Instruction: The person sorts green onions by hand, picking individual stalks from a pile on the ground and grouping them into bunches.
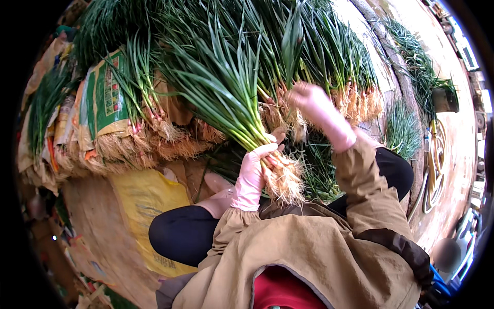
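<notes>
A green sack (pixel 98 105) lay left, then a yellow sack (pixel 146 206). In the middle, the left hand (pixel 253 166) was clamped around the onion bunch (pixel 246 130). The blurred right hand (pixel 315 102) partly hid the onion row (pixel 360 100); its grip I could not tell. Farther right lay a hose (pixel 438 165).

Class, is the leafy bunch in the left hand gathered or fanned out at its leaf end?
Fanned out: the leafy bunch is narrow where the left hand grips its stems, and its green leaves spread apart beyond.
</notes>
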Action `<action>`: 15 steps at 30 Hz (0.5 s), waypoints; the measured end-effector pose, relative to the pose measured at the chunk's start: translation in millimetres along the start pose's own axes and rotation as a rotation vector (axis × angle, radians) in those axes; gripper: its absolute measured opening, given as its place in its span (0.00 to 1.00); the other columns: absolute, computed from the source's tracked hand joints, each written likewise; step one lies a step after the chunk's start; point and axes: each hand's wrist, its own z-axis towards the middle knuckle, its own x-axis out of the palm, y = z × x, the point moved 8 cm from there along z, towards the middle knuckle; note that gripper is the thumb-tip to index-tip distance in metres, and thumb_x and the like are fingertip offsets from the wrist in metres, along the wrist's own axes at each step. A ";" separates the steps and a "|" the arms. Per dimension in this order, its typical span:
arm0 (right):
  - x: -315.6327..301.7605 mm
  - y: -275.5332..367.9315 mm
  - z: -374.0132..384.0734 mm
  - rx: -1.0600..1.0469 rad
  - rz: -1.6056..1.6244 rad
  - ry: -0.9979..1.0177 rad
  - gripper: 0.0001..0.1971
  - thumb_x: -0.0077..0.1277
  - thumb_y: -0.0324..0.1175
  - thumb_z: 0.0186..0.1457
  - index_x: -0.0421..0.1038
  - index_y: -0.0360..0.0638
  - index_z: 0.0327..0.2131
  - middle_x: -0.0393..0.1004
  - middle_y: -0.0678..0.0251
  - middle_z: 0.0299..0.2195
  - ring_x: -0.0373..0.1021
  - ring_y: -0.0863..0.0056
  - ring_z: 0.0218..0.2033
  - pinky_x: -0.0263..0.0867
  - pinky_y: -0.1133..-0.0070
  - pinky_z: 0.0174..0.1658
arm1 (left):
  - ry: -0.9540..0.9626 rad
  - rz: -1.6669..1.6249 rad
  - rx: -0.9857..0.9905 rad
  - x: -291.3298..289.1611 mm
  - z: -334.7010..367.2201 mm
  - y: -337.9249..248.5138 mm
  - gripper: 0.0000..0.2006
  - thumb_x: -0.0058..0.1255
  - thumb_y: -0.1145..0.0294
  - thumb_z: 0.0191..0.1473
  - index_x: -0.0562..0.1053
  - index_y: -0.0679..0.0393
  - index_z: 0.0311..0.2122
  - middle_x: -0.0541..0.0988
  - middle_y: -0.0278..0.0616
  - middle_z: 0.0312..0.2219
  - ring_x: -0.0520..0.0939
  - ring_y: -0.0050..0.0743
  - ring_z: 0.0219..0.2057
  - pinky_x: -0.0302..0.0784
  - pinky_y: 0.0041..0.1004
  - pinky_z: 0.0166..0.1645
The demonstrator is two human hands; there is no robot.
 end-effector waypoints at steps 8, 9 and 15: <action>93.8 -68.5 -43.6 0.256 0.949 -0.009 0.10 0.49 0.39 0.61 0.70 0.43 0.34 0.71 0.76 0.25 0.63 0.87 0.25 0.60 0.85 0.30 | 0.010 -0.077 -0.135 11.4 -9.3 12.7 0.10 0.47 0.76 0.51 0.68 0.60 0.40 0.75 0.43 0.32 0.78 0.34 0.33 0.79 0.32 0.38; 92.7 -80.7 -39.3 0.277 1.075 -0.050 0.09 0.49 0.39 0.61 0.70 0.44 0.32 0.71 0.75 0.26 0.63 0.87 0.25 0.60 0.86 0.31 | 0.030 -0.089 -0.131 11.3 -9.2 13.0 0.10 0.48 0.77 0.51 0.68 0.60 0.40 0.75 0.43 0.32 0.79 0.35 0.33 0.79 0.33 0.38; 101.2 -114.1 -103.7 0.107 -0.203 0.920 0.22 0.45 0.48 0.60 0.73 0.40 0.46 0.74 0.65 0.23 0.70 0.77 0.26 0.65 0.78 0.30 | 0.130 -0.190 -0.139 15.2 -14.4 9.3 0.10 0.49 0.78 0.49 0.69 0.59 0.39 0.75 0.43 0.33 0.78 0.35 0.33 0.78 0.35 0.40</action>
